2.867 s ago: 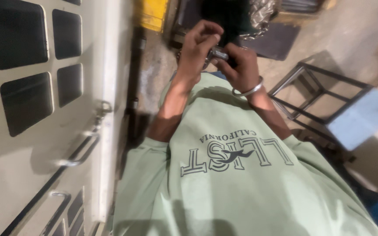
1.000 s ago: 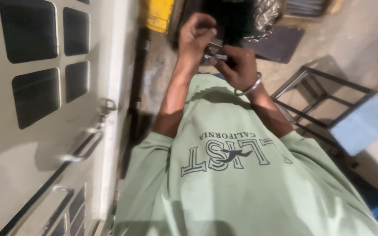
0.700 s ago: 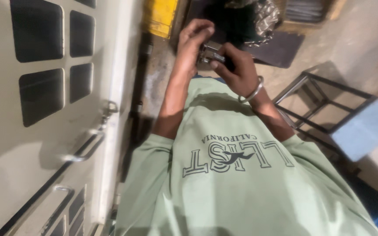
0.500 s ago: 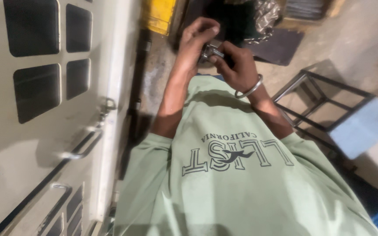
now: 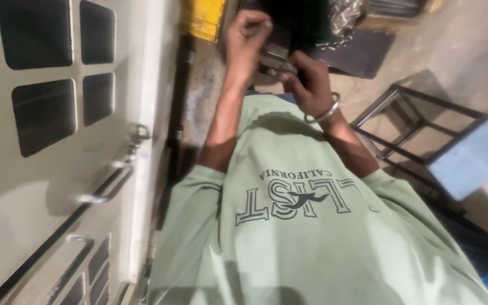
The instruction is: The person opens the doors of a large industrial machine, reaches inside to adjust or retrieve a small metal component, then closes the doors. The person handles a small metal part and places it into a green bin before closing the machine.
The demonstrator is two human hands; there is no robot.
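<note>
The pale metal door [image 5: 52, 169], with its dark panes and bar handle, fills the side beyond my left arm and is the reference for all positions below. Well apart from the door, on the far side of my body, stands a black metal frame [image 5: 419, 130] with a pale blue sheet [image 5: 470, 161] beside it. Further from the door than my chest, ahead of my hands, lies a dark mat [image 5: 357, 51] on the concrete floor [image 5: 458, 45], with a yellow block [image 5: 201, 17] nearer the door.

My left hand [image 5: 247, 36] is the hand closer to the door; its fingers are curled and pressed together above the small metal part [image 5: 280, 68]. My right hand [image 5: 309, 82], wearing a metal bangle [image 5: 326, 113], pinches that part from the side away from the door. The part is blurred; I cannot tell its exact shape.

Hazards, in my judgement:
1. The part is held over dark clutter; a slip would drop it where it is hard to find.
2. Low light and motion blur hamper alignment.
3. The bangle may snag nearby metalwork.
</note>
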